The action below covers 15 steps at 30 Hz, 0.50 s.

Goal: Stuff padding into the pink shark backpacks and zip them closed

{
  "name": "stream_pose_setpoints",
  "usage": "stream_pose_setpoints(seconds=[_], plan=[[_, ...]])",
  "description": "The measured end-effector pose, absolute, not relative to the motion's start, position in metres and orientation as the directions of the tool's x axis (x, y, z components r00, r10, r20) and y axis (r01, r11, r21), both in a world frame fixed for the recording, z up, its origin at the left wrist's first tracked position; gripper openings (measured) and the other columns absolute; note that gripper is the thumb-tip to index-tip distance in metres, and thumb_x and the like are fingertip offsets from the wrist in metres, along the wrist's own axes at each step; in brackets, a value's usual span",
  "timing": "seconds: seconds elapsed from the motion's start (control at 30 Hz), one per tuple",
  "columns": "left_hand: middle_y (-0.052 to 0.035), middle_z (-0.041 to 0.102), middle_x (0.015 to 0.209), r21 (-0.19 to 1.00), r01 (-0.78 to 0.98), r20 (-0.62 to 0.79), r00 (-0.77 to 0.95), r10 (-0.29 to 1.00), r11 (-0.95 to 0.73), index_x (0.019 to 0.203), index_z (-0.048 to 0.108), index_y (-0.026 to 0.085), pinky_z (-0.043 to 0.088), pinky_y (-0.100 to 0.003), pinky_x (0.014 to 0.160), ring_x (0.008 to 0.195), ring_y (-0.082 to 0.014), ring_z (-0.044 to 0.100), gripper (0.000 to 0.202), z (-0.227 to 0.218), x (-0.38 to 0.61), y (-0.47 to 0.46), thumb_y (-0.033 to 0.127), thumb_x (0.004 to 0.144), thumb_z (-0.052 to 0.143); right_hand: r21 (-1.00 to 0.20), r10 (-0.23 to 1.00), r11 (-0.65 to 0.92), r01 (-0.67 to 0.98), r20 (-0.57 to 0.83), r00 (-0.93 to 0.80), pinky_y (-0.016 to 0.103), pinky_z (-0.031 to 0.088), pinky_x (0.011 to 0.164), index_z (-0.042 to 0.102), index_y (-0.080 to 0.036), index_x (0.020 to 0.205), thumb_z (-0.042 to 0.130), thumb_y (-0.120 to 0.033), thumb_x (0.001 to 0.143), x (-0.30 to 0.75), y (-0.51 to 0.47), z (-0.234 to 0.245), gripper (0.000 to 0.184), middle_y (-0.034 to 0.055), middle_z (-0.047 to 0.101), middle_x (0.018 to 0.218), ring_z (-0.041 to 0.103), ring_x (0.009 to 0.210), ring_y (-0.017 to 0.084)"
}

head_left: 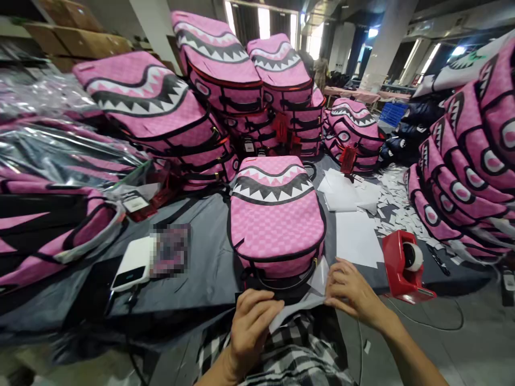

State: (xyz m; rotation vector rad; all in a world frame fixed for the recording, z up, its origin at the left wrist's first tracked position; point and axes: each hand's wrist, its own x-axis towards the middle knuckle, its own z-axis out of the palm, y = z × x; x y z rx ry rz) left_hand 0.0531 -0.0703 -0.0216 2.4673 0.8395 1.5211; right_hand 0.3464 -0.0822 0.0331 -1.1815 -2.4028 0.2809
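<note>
A pink checked backpack (pixel 277 220) with a shark-teeth print lies flat on the grey table (pixel 209 273) right in front of me. Its black top handle faces me. Both hands hold a white sheet of paper (pixel 300 306) at the backpack's near end. My left hand (pixel 250 327) is closed, pinching the sheet's left end. My right hand (pixel 351 292) pinches its right end, fingers curled over the paper beside the handle.
Stacks of the same pink backpacks (pixel 225 75) stand behind and to the right (pixel 475 161); bagged ones (pixel 52 214) lie left. A red tape dispenser (pixel 404 265), white sheets (pixel 356 236), paper scraps (pixel 396 201) and a white device (pixel 132 264) lie on the table.
</note>
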Motion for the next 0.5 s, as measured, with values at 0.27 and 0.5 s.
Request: stream_pose_setpoints(seconds=[0.27, 0.5], plan=[[-0.0046, 0.071, 0.08, 0.803, 0.297, 0.482, 0.186, 0.856, -0.517, 0.093, 0.074, 0.02, 0.054, -0.03, 0.073, 0.079, -0.017, 0.065, 0.027, -0.035, 0.046, -0.073, 0.036, 0.1, 0.053, -0.303, 0.852, 0.52, 0.799, 0.258, -0.456, 0.036, 0.056, 0.084, 0.052, -0.024, 0.074, 0.048, -0.025, 0.099, 0.333, -0.107, 0.025, 0.025, -0.0055, 0.054, 0.059, 0.055, 0.053, 0.013], [-0.0026, 0.063, 0.072, 0.914, 0.292, 0.316, -0.075, 0.946, -0.282, 0.073, 0.067, 0.018, 0.051, -0.023, 0.067, 0.07, -0.0137, 0.06, 0.042, -0.032, 0.051, -0.062, 0.045, 0.1, 0.05, -0.564, 0.914, 0.257, 0.785, 0.406, -0.007, 0.023, 0.051, 0.059, 0.058, -0.023, 0.093, 0.04, -0.034, 0.103, 0.296, -0.092, 0.01, 0.023, 0.0024, 0.066, 0.077, 0.064, 0.064, 0.015]])
